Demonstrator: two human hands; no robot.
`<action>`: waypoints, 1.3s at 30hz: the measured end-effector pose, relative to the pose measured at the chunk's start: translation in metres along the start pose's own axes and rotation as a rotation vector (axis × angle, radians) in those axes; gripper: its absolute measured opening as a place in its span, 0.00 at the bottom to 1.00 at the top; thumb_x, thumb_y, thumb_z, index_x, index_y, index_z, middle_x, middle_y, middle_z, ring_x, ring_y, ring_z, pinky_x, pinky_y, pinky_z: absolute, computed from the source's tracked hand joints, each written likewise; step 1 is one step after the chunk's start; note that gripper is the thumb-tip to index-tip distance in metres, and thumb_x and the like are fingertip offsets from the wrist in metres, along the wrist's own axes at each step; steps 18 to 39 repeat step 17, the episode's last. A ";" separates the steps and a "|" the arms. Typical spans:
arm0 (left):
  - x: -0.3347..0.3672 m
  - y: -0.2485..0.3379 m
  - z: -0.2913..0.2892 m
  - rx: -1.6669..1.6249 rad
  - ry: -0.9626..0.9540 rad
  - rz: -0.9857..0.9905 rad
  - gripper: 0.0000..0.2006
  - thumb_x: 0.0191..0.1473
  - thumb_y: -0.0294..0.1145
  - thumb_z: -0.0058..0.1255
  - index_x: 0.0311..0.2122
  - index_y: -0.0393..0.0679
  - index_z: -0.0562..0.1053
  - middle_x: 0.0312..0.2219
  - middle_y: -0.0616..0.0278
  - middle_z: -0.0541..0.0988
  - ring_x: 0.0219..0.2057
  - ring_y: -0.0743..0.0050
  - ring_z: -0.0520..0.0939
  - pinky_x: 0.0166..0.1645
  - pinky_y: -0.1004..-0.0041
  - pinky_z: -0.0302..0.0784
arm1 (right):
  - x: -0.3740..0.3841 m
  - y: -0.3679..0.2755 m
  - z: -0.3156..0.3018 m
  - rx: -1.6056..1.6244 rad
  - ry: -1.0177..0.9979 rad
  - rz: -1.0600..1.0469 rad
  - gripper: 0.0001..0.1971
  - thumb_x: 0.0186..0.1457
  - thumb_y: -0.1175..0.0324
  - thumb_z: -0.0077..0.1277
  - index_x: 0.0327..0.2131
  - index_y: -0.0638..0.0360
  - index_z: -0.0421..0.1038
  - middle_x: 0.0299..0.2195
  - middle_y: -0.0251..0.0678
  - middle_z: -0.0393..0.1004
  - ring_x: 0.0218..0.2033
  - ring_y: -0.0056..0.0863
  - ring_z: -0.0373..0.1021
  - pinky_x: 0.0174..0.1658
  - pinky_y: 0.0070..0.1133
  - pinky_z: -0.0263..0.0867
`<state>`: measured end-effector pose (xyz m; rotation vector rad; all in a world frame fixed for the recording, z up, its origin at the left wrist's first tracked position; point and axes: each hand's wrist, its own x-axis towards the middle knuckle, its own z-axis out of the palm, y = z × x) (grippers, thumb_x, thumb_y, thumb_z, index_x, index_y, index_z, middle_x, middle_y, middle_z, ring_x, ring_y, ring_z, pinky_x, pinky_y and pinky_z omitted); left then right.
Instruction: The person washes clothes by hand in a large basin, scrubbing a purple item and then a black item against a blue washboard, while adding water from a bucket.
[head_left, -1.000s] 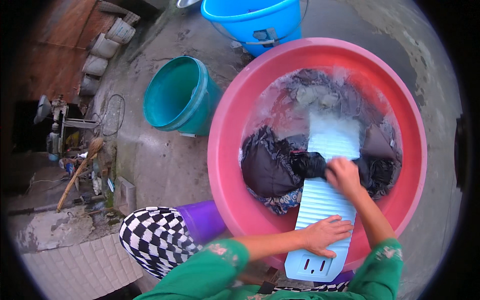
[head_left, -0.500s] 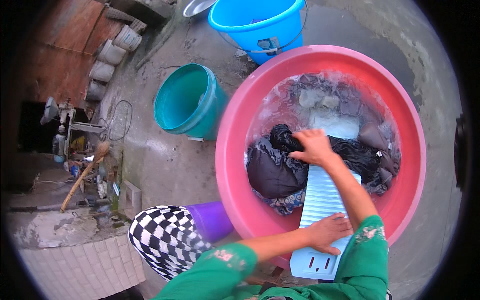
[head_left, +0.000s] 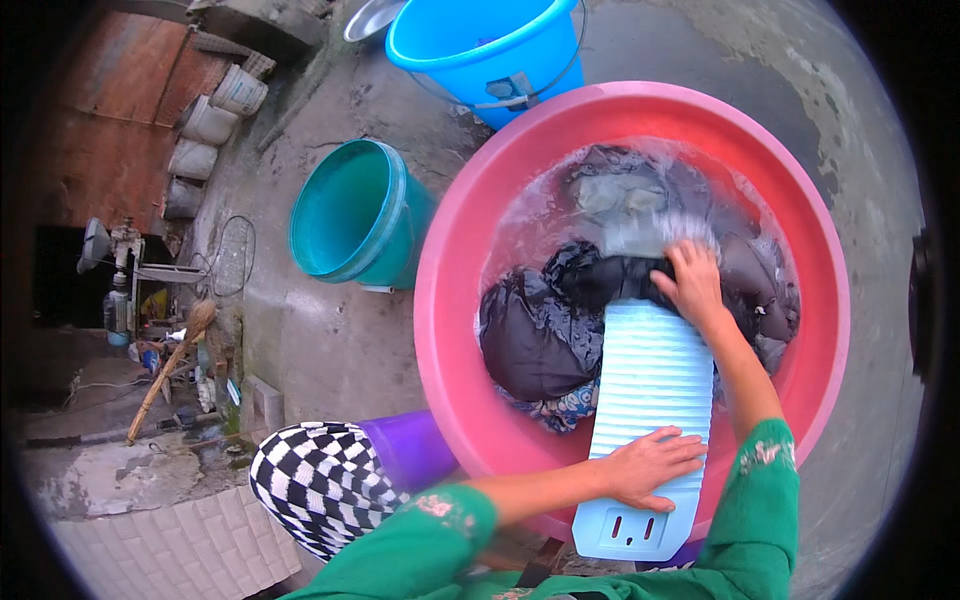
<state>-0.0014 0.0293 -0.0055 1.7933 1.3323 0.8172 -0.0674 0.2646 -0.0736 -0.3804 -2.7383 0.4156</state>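
A pale blue washboard (head_left: 655, 370) leans in a large pink basin (head_left: 455, 370), its slotted lower end over the near rim. My left hand (head_left: 655, 468) lies flat across the board's lower part, fingers stretched out. Over the board's upper end, my right hand (head_left: 695, 285) presses on a wet black garment (head_left: 620, 281), fingers bent over it; the fingertips are partly lost in blurred splashing water. Dark wet clothes (head_left: 535, 335) lie left of the board. A greyish cloth (head_left: 620, 192) soaks in the sudsy water beyond.
A teal bucket (head_left: 345, 215) stands left of the basin, and a blue bucket (head_left: 480, 60) behind it. Beside my left arm are a purple tub (head_left: 410, 445) and black-and-white checked fabric (head_left: 315, 480). A straw broom (head_left: 175, 365) and white pails (head_left: 205, 122) are farther left.
My right hand has moved rightward over the black garment, and water splashes beyond it. More of the board's ridges show. My left hand stays on the board.
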 end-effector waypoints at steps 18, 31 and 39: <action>-0.003 0.002 -0.005 0.013 0.018 0.014 0.36 0.46 0.55 0.45 0.55 0.37 0.60 0.58 0.49 0.58 0.62 0.58 0.55 0.63 0.56 0.44 | 0.010 -0.022 0.015 -0.117 -0.054 0.077 0.27 0.37 0.60 0.59 0.44 0.52 0.66 0.45 0.42 0.65 0.42 0.36 0.65 0.43 0.35 0.59; -0.003 0.002 -0.005 0.013 0.018 0.014 0.36 0.46 0.55 0.45 0.55 0.37 0.60 0.58 0.49 0.58 0.62 0.58 0.55 0.63 0.56 0.44 | 0.010 -0.022 0.015 -0.117 -0.054 0.077 0.27 0.37 0.60 0.59 0.44 0.52 0.66 0.45 0.42 0.65 0.42 0.36 0.65 0.43 0.35 0.59; -0.003 0.002 -0.005 0.013 0.018 0.014 0.36 0.46 0.55 0.45 0.55 0.37 0.60 0.58 0.49 0.58 0.62 0.58 0.55 0.63 0.56 0.44 | 0.010 -0.022 0.015 -0.117 -0.054 0.077 0.27 0.37 0.60 0.59 0.44 0.52 0.66 0.45 0.42 0.65 0.42 0.36 0.65 0.43 0.35 0.59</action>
